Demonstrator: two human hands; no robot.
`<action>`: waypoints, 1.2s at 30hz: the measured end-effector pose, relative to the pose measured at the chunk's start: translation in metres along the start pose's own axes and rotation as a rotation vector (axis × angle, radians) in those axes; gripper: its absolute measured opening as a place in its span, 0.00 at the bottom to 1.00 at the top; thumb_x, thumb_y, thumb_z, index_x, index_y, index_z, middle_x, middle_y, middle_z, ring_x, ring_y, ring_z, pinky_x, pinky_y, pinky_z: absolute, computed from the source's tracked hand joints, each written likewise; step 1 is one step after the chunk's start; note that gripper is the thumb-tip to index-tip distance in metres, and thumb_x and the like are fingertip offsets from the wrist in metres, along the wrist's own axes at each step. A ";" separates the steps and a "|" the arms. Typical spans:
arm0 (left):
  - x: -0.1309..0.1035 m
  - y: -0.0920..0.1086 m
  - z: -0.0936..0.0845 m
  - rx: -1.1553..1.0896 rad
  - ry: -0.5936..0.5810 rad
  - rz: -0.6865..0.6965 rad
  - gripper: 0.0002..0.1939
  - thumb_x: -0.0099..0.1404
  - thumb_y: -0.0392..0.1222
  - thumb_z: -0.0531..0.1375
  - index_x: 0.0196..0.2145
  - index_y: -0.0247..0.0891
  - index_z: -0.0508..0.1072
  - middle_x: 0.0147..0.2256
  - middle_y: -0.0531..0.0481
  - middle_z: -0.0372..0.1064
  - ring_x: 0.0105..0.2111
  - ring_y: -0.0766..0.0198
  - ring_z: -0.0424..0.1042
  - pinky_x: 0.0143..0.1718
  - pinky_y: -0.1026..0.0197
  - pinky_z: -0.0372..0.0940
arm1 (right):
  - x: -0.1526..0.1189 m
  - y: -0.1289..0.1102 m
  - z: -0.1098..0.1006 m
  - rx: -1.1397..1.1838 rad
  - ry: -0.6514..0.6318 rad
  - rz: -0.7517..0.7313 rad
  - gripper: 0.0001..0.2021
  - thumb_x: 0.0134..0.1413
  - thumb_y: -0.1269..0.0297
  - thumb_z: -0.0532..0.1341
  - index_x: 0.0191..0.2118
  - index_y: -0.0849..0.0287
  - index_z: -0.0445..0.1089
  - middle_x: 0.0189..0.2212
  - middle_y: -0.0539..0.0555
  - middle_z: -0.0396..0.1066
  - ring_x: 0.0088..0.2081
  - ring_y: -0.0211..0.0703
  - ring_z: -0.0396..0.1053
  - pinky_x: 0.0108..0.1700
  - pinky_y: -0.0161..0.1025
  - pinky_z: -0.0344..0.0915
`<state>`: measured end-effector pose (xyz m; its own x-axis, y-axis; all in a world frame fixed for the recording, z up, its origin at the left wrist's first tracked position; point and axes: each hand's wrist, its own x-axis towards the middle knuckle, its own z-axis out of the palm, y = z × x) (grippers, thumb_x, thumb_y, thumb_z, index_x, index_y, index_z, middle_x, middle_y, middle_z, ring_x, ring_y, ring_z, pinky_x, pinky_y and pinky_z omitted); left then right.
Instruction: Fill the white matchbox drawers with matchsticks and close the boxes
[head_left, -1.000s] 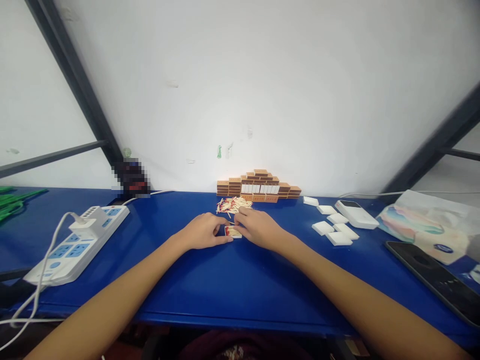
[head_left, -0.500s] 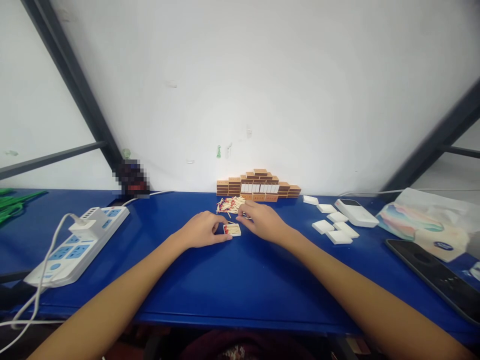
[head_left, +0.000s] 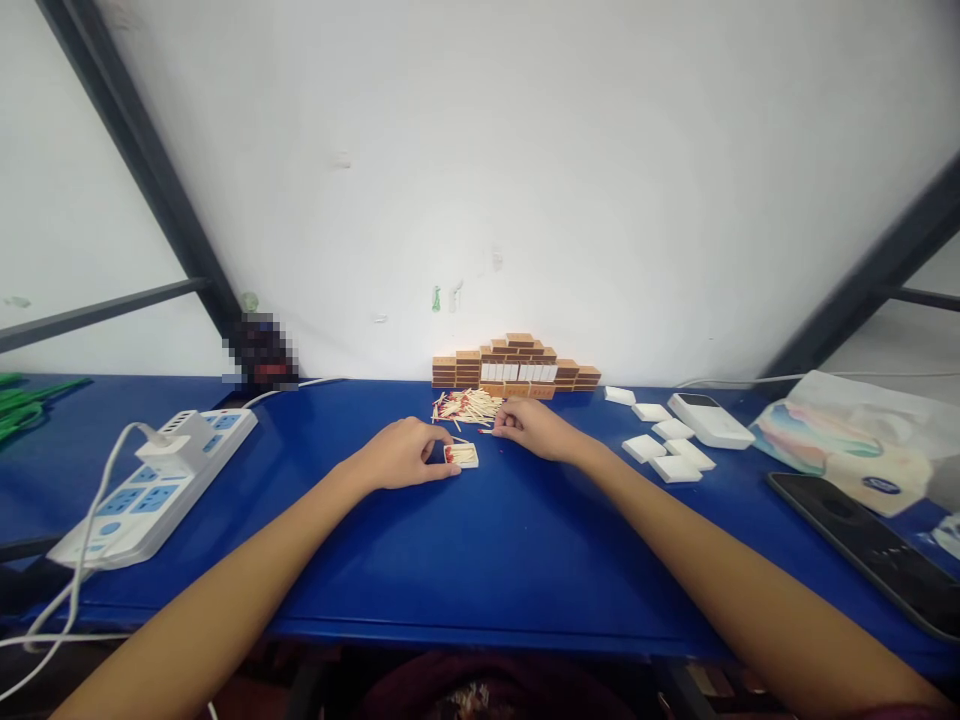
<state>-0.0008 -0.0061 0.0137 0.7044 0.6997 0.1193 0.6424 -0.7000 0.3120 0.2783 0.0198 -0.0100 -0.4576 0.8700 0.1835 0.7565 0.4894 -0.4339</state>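
My left hand grips the left end of a small white matchbox tray, thumb at the front and fingers behind. Red-tipped matches lie inside the tray, heads to the left. My right hand is closed in a pinch at the right of the tray, on a match whose end pokes out to the left. Just behind both hands is a loose pile of matches; my right fingers cover part of its right side.
Stacked brown matchboxes stand against the wall, with white pieces among them. Several white trays, a white device, a tissue pack and a phone lie right. A power strip sits left.
My right hand has drawn back rightward from beside the tray and the pile, uncovering more of the pile; a match end now shows at its fingertips. My left hand stays at the tray.
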 end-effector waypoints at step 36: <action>0.001 0.004 0.002 0.064 0.047 0.013 0.17 0.67 0.58 0.62 0.39 0.40 0.76 0.25 0.54 0.72 0.25 0.64 0.70 0.27 0.62 0.54 | -0.019 -0.062 0.015 -0.099 0.014 -0.281 0.09 0.73 0.67 0.55 0.41 0.58 0.71 0.38 0.53 0.67 0.38 0.41 0.67 0.39 0.36 0.59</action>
<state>0.0034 -0.0083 0.0129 0.6986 0.6957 0.1674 0.6526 -0.7154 0.2495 0.2336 -0.0279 0.0002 -0.6496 0.6999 0.2970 0.6430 0.7142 -0.2767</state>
